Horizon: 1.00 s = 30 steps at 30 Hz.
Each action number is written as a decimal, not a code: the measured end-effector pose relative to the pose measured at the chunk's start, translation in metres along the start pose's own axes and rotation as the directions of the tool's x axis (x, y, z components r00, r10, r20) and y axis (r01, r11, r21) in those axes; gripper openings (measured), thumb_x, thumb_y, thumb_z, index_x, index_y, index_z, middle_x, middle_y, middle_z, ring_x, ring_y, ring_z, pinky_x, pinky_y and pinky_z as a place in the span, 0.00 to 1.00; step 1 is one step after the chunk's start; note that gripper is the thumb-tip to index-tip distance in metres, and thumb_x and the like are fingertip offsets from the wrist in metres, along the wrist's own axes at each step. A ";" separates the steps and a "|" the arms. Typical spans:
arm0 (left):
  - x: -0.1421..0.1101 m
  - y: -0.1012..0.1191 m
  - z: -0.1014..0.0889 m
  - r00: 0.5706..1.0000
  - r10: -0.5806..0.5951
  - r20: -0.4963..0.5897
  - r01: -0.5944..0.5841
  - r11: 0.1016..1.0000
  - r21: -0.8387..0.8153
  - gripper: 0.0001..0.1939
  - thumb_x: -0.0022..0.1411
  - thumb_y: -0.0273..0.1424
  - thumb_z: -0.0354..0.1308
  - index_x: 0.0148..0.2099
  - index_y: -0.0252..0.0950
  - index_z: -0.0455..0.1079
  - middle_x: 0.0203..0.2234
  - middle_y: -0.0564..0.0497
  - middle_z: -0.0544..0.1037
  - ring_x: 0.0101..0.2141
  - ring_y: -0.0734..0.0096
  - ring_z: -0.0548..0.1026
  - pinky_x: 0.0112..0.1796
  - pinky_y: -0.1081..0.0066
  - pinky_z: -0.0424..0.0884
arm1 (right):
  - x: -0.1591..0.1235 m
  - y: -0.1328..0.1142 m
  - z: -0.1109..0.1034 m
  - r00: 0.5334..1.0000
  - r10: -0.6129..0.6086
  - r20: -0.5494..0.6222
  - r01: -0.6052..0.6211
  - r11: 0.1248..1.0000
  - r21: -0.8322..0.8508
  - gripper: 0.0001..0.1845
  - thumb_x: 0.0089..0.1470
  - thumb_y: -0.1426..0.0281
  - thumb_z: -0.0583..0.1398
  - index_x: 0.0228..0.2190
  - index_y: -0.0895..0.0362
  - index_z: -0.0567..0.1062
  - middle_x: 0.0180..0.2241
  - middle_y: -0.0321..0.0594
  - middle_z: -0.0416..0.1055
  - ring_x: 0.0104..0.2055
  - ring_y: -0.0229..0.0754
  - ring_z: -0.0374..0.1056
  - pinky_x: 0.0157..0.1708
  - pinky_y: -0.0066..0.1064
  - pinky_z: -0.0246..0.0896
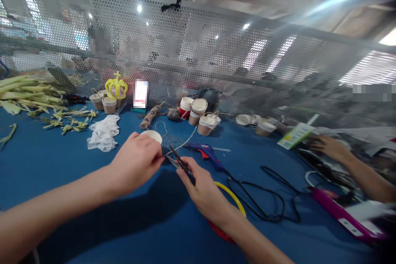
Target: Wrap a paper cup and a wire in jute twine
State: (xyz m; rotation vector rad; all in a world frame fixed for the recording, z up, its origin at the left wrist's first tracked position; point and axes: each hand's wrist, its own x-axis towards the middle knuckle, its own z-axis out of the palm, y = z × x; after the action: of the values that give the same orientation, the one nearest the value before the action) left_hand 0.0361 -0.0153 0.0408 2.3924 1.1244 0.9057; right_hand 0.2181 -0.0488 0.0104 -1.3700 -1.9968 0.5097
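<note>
My left hand (136, 161) is closed around a small white paper cup (154, 135), most of it hidden behind my fingers. A thin pale twisted cord (185, 143) runs from my left fingertips to the upper right, past the blades. In my right hand (204, 189) is a pair of scissors (177, 159), its dark blades parted beside the cord near my left fingers. A yellow loop (236, 198) and a red part show below my right wrist, apparently the scissors' handles. Behind the blades lies a blue glue gun (206, 152) with a red trigger.
Twine-wrapped cups (206, 126), a grey yarn ball (173, 114) and a twine bundle (150, 116) stand along the back. At left are crumpled white cloth (104, 132) and dried husks (29, 90). A black cable (262, 214) and purple power strip (343, 210) lie right, near another person's hand (331, 147).
</note>
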 end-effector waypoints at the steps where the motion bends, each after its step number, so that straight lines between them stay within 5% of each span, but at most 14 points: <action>1: -0.001 0.002 0.000 0.996 0.052 -0.076 -0.043 0.991 0.127 0.10 0.54 0.28 0.49 0.22 0.33 0.61 0.20 0.50 0.67 0.27 0.68 0.63 0.33 0.64 0.58 | 0.001 0.002 0.001 1.000 0.008 -0.018 -0.009 1.000 -0.017 0.11 0.55 0.66 0.50 0.38 0.58 0.65 0.34 0.42 0.70 0.36 0.40 0.66 0.37 0.31 0.60; 3: -0.001 0.003 0.001 0.989 0.111 -0.093 -0.097 0.985 0.141 0.11 0.56 0.28 0.47 0.23 0.33 0.62 0.20 0.49 0.68 0.28 0.68 0.64 0.33 0.64 0.58 | 0.001 0.004 0.002 1.000 0.014 -0.023 -0.014 1.000 -0.018 0.12 0.55 0.66 0.50 0.38 0.58 0.65 0.35 0.43 0.70 0.37 0.41 0.66 0.38 0.32 0.60; 6: 0.002 -0.007 -0.001 0.993 0.009 0.119 0.033 0.937 -0.349 0.11 0.58 0.34 0.48 0.28 0.32 0.64 0.24 0.50 0.69 0.27 0.72 0.64 0.31 0.70 0.60 | 0.000 0.004 0.000 1.000 0.000 0.022 -0.001 0.999 0.037 0.13 0.55 0.65 0.49 0.40 0.57 0.64 0.37 0.43 0.70 0.39 0.41 0.66 0.39 0.32 0.60; 9: 0.006 -0.021 0.000 0.915 0.023 0.403 0.312 0.593 -0.742 0.14 0.59 0.38 0.47 0.29 0.32 0.63 0.25 0.51 0.70 0.28 0.76 0.65 0.33 0.73 0.60 | -0.001 0.003 -0.003 0.998 -0.003 0.066 -0.002 0.997 0.076 0.12 0.56 0.65 0.49 0.41 0.56 0.64 0.37 0.42 0.70 0.40 0.40 0.66 0.40 0.31 0.60; 11: 0.008 -0.029 0.003 0.857 0.059 0.513 0.451 0.395 -0.800 0.14 0.54 0.39 0.54 0.29 0.31 0.63 0.24 0.52 0.69 0.27 0.78 0.65 0.32 0.75 0.60 | -0.001 0.002 -0.004 0.996 -0.001 0.084 -0.006 0.996 0.084 0.12 0.56 0.65 0.49 0.40 0.56 0.64 0.38 0.42 0.70 0.40 0.40 0.66 0.40 0.31 0.60; 13: 0.009 -0.032 0.005 0.820 0.074 0.568 0.521 0.315 -0.793 0.16 0.50 0.40 0.58 0.28 0.31 0.63 0.23 0.53 0.68 0.25 0.79 0.64 0.31 0.75 0.60 | -0.001 0.001 -0.004 0.994 0.000 0.110 -0.010 0.996 0.091 0.12 0.56 0.65 0.49 0.40 0.56 0.64 0.37 0.42 0.70 0.38 0.39 0.66 0.39 0.30 0.60; 14: 0.010 -0.032 0.005 0.812 0.068 0.580 0.528 0.338 -0.779 0.16 0.49 0.40 0.59 0.27 0.31 0.62 0.22 0.54 0.67 0.24 0.79 0.64 0.30 0.75 0.60 | 0.000 0.001 -0.003 0.992 0.000 0.125 -0.012 0.996 0.094 0.12 0.56 0.65 0.48 0.41 0.56 0.64 0.36 0.41 0.70 0.37 0.39 0.66 0.39 0.30 0.60; 16: 0.009 -0.027 0.004 0.835 0.005 0.551 0.461 0.541 -0.704 0.14 0.51 0.39 0.57 0.26 0.32 0.61 0.20 0.54 0.66 0.23 0.78 0.63 0.29 0.74 0.60 | 0.001 0.003 -0.001 0.990 0.012 0.140 -0.024 0.996 0.085 0.13 0.56 0.65 0.49 0.41 0.57 0.64 0.35 0.41 0.70 0.36 0.39 0.66 0.38 0.30 0.61; 19: 0.006 -0.014 0.002 0.971 -0.092 0.222 0.152 0.951 -0.271 0.10 0.54 0.32 0.52 0.24 0.33 0.62 0.21 0.51 0.67 0.26 0.71 0.63 0.31 0.68 0.59 | 0.004 0.007 0.003 0.994 0.049 0.094 -0.051 0.998 0.021 0.12 0.55 0.65 0.50 0.39 0.58 0.64 0.34 0.42 0.70 0.36 0.40 0.66 0.37 0.31 0.60; 22: 0.002 -0.005 0.001 0.999 0.029 -0.039 -0.025 0.995 0.094 0.12 0.57 0.28 0.45 0.23 0.33 0.63 0.22 0.47 0.68 0.31 0.64 0.63 0.35 0.61 0.58 | 0.005 0.009 0.005 0.996 0.066 0.054 -0.065 0.998 -0.008 0.12 0.55 0.65 0.49 0.38 0.58 0.65 0.34 0.42 0.70 0.36 0.41 0.66 0.37 0.32 0.60; 24: 0.002 -0.005 0.001 1.000 0.011 0.001 -0.011 0.999 -0.053 0.11 0.57 0.30 0.47 0.24 0.33 0.63 0.22 0.49 0.68 0.29 0.67 0.63 0.34 0.65 0.59 | 0.005 0.007 0.003 0.997 0.054 0.048 -0.055 0.998 0.015 0.12 0.55 0.64 0.49 0.38 0.58 0.65 0.34 0.42 0.70 0.37 0.41 0.66 0.37 0.31 0.60; 26: 0.004 -0.010 0.000 0.986 -0.065 0.152 0.122 0.907 -0.402 0.11 0.57 0.34 0.49 0.27 0.33 0.64 0.22 0.50 0.68 0.27 0.71 0.63 0.31 0.69 0.59 | 0.004 0.004 0.000 0.999 0.031 0.037 -0.032 0.998 0.045 0.13 0.56 0.64 0.48 0.38 0.58 0.65 0.34 0.42 0.70 0.37 0.40 0.66 0.38 0.30 0.60; 28: 0.006 -0.017 0.001 0.943 -0.073 0.324 0.292 0.644 -0.707 0.15 0.58 0.39 0.47 0.29 0.32 0.65 0.24 0.50 0.68 0.28 0.73 0.64 0.32 0.71 0.60 | 0.003 0.002 -0.003 0.999 0.014 0.031 -0.016 0.998 0.064 0.13 0.56 0.64 0.48 0.39 0.58 0.65 0.32 0.40 0.70 0.36 0.39 0.66 0.37 0.29 0.60; 30: 0.007 -0.023 0.003 0.892 -0.008 0.451 0.422 0.370 -0.828 0.15 0.56 0.40 0.51 0.30 0.32 0.65 0.25 0.50 0.69 0.28 0.74 0.65 0.32 0.73 0.59 | 0.001 0.000 -0.006 0.999 0.005 0.034 -0.008 0.997 0.075 0.14 0.56 0.64 0.48 0.40 0.58 0.65 0.29 0.39 0.69 0.35 0.39 0.66 0.36 0.28 0.61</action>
State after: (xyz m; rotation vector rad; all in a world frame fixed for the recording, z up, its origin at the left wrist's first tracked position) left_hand 0.0289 0.0046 0.0284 1.3125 0.4978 0.6420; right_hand 0.2217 -0.0477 0.0148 -1.3308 -1.9805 0.6091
